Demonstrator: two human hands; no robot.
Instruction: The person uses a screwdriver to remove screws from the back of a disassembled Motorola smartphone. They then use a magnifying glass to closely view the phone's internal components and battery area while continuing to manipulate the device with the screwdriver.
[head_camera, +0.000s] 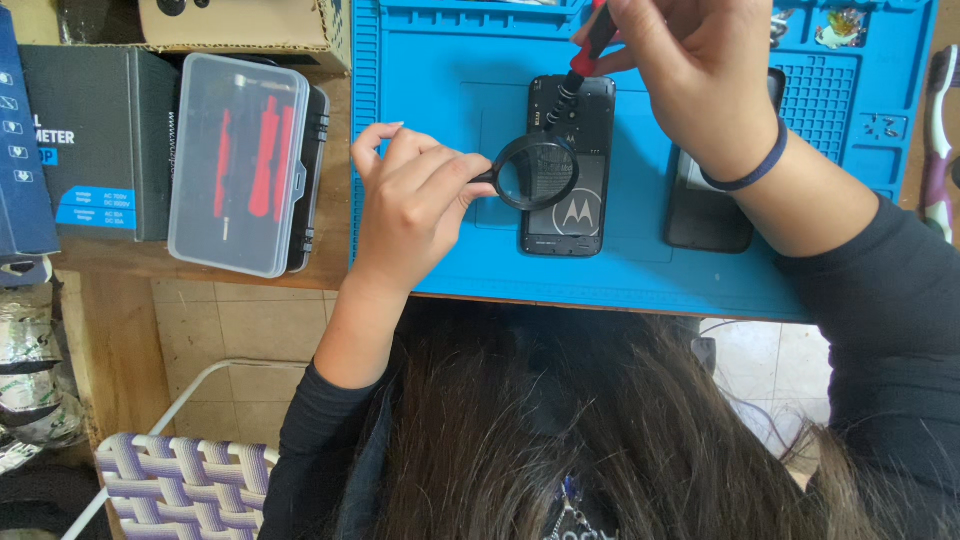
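My left hand (415, 200) grips the short handle of a small black magnifying glass (537, 171) and holds its lens over an opened black phone (567, 210) lying on a blue work mat (440, 110). My right hand (690, 70) holds a red and black screwdriver (585, 55), whose tip touches the upper part of the phone. A dark band circles my right wrist. The phone's detached black back cover (705, 215) lies on the mat just right of the phone, partly under my right forearm.
A clear-lidded case with red tools (238, 165) stands left of the mat. Beside it sit a dark box (90, 140) and a cardboard box (240, 25). Small parts lie in the mat's top right trays (840, 25). A woven chair (180, 485) is below.
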